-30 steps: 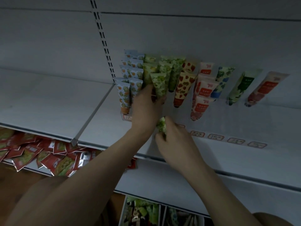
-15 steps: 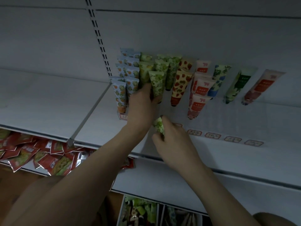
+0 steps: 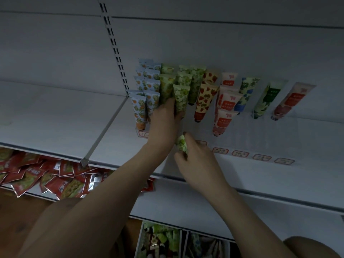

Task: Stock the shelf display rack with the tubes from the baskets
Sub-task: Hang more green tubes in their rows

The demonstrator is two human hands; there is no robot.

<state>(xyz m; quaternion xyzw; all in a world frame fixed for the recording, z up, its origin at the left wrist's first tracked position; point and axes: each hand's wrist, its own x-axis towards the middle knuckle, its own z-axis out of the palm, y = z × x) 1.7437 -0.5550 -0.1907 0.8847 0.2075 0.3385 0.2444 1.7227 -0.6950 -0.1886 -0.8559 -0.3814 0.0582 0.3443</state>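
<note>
A clear display rack (image 3: 242, 138) sits on the white shelf (image 3: 55, 112) and holds rows of patterned tubes standing on their caps. My left hand (image 3: 163, 120) reaches into the rack, fingers curled round the front green grape-patterned tube (image 3: 181, 98) in its row. My right hand (image 3: 197, 161) is just in front of the rack and pinches another green grape tube (image 3: 182, 144) by its end. To the right stand strawberry tubes (image 3: 204, 98), pink tubes (image 3: 226, 108) and single blue, dark green and red tubes.
Below the shelf, white baskets (image 3: 139, 243) hold more loose tubes. Red snack packets (image 3: 46, 179) lie heaped on the lower shelf at left. A slotted upright (image 3: 115, 47) divides the back wall. Price labels (image 3: 242, 154) line the rack's front.
Both hands keep their places at the green row. The right hand with its tube has shifted slightly; the view has drifted a little.
</note>
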